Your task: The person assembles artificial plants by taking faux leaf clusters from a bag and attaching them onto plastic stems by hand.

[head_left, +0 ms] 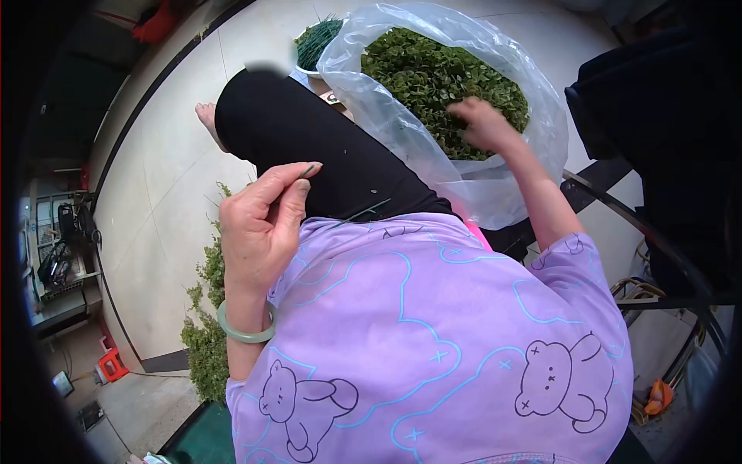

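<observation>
My left hand [263, 224] is raised above my lap, thumb and forefinger pinched on a thin dark green stem [308, 171]. Only a short tip of it shows past the fingers. My right hand [485, 127] is over the small green leaf sprigs [413, 81] that fill a large clear plastic bag [471, 189]. Motion smears its fingers, so whether they grip a sprig cannot be made out. Across my lap lies another thin green stem [369, 211], near the hem of my purple shirt.
Beside the bag stands a white basin [308, 72] holding a bundle of thin green stems [317, 45]. A tall bunch of leafy sprigs [207, 340] is at my left side. Dark cloth [641, 116] hangs at the right. A red-orange plastic stool [113, 363] is at the far left.
</observation>
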Tool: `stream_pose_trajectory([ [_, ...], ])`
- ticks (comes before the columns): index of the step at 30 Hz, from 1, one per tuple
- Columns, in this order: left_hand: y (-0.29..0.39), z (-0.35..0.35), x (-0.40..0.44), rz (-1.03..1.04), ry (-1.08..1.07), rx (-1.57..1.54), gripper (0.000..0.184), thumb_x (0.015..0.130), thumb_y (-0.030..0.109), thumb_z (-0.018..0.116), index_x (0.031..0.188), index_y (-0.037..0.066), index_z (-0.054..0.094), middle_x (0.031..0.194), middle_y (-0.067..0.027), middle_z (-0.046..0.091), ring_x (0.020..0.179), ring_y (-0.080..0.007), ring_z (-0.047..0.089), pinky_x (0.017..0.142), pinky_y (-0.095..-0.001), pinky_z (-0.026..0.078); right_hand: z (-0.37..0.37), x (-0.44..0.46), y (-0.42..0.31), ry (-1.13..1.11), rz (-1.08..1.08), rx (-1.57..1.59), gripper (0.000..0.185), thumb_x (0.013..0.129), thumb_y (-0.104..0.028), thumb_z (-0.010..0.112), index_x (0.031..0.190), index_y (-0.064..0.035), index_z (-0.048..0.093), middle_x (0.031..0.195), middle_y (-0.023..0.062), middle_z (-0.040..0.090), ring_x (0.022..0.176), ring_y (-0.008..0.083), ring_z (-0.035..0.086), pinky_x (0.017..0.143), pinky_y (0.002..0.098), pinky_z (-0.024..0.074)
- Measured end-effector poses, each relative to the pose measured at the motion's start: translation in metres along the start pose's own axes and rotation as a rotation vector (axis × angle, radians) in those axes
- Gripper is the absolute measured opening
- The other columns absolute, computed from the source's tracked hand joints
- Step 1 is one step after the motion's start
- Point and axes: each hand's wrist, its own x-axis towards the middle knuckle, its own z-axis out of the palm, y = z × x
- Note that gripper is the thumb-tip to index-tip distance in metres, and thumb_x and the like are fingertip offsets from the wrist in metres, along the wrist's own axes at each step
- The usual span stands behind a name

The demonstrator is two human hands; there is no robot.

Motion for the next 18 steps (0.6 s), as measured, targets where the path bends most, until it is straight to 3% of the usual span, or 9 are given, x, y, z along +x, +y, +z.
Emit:
stream_pose_trajectory([
  [1, 0.0, 0.0, 0.0, 0.003, -0.004, -0.012, 0.014, 0.083, 0.0, 0.058, 0.094, 0.001, 0.066, 0.065, -0.0027, 0.061, 0.051, -0.0039, 0.047, 0.047, -0.0185, 0.036, 0.029, -0.008, 0.005, -0.157, 0.015, -0.184, 0.025, 0.067, -0.005, 0.061, 0.091, -0.0071, 0.064, 0.091, 0.0094, 0.064, 0.085, 0.0306, 0.06, 0.077, 0.0374, 0.0497],
  [3, 0.001, -0.003, -0.003, -0.011, -0.02, 0.031, 0.013, 0.083, 0.0, 0.058, 0.094, 0.001, 0.066, 0.066, -0.0025, 0.062, 0.051, -0.0036, 0.047, 0.046, -0.0188, 0.036, 0.072, -0.015, 0.02, -0.596, -0.064, -0.202, 0.021, 0.065, -0.007, 0.061, 0.085, -0.0069, 0.064, 0.087, 0.0118, 0.064, 0.081, 0.0313, 0.06, 0.073, 0.0391, 0.0493],
  [6, -0.007, -0.009, -0.006, -0.003, 0.036, 0.036, 0.013, 0.083, 0.002, 0.059, 0.093, 0.001, 0.066, 0.065, -0.0015, 0.061, 0.051, -0.0029, 0.046, 0.046, -0.0185, 0.036, 0.054, -0.002, 0.011, -0.263, 0.023, 0.288, 0.022, 0.067, -0.006, 0.061, 0.089, -0.0077, 0.064, 0.084, 0.011, 0.064, 0.076, 0.0294, 0.061, 0.071, 0.0367, 0.0493],
  [8, -0.007, -0.013, -0.012, -0.108, -0.012, 0.015, 0.012, 0.083, 0.003, 0.059, 0.092, 0.0, 0.066, 0.062, -0.0002, 0.058, 0.052, -0.0014, 0.045, 0.046, -0.0176, 0.036, 0.015, 0.009, -0.009, 0.125, 0.001, 0.535, 0.017, 0.075, -0.008, 0.062, 0.092, -0.0049, 0.064, 0.077, 0.0081, 0.065, 0.069, 0.0159, 0.061, 0.064, 0.0283, 0.0478],
  [9, -0.009, -0.012, -0.013, -0.107, -0.004, 0.002, 0.011, 0.083, 0.003, 0.059, 0.092, 0.0, 0.066, 0.062, 0.0002, 0.057, 0.052, -0.0011, 0.045, 0.046, -0.0172, 0.035, -0.019, 0.014, -0.026, 0.155, 0.066, 0.448, 0.019, 0.078, -0.009, 0.063, 0.096, -0.0053, 0.062, 0.074, 0.0066, 0.064, 0.066, 0.0097, 0.058, 0.061, 0.0251, 0.0464],
  [11, -0.013, -0.006, -0.012, -0.087, 0.022, -0.026, 0.011, 0.084, 0.003, 0.059, 0.092, -0.001, 0.066, 0.061, 0.0009, 0.056, 0.052, -0.0005, 0.045, 0.047, -0.0165, 0.035, -0.085, 0.017, -0.063, 0.098, 0.13, 0.346, 0.023, 0.078, -0.008, 0.064, 0.101, -0.0072, 0.061, 0.065, 0.0029, 0.062, 0.059, 0.007, 0.054, 0.057, 0.0225, 0.0444],
  [13, -0.006, -0.002, -0.008, -0.075, 0.063, -0.113, 0.012, 0.083, 0.002, 0.06, 0.093, -0.001, 0.065, 0.062, 0.003, 0.056, 0.054, -0.0002, 0.045, 0.047, -0.0152, 0.034, -0.114, 0.015, -0.088, 0.169, 0.021, 0.415, 0.022, 0.076, -0.013, 0.067, 0.094, -0.0024, 0.061, 0.058, 0.0081, 0.057, 0.049, 0.014, 0.053, 0.05, 0.0254, 0.042],
  [16, 0.01, -0.007, -0.003, -0.074, 0.047, -0.166, 0.014, 0.081, -0.001, 0.062, 0.095, -0.002, 0.063, 0.068, 0.003, 0.058, 0.059, -0.0006, 0.048, 0.051, -0.0139, 0.037, -0.155, 0.001, -0.151, 0.084, -0.138, 0.754, 0.016, 0.075, -0.011, 0.068, 0.087, -0.0019, 0.062, 0.056, 0.0058, 0.057, 0.047, 0.0113, 0.053, 0.047, 0.0227, 0.0403],
  [18, 0.023, -0.007, -0.001, 0.008, 0.077, -0.232, 0.014, 0.081, -0.001, 0.062, 0.095, -0.002, 0.063, 0.073, 0.0013, 0.059, 0.062, -0.001, 0.051, 0.055, -0.014, 0.039, -0.167, -0.002, -0.18, 0.107, -0.27, 0.723, 0.014, 0.073, -0.009, 0.07, 0.083, -0.0033, 0.062, 0.06, 0.0053, 0.061, 0.048, 0.0121, 0.056, 0.047, 0.0227, 0.0412],
])
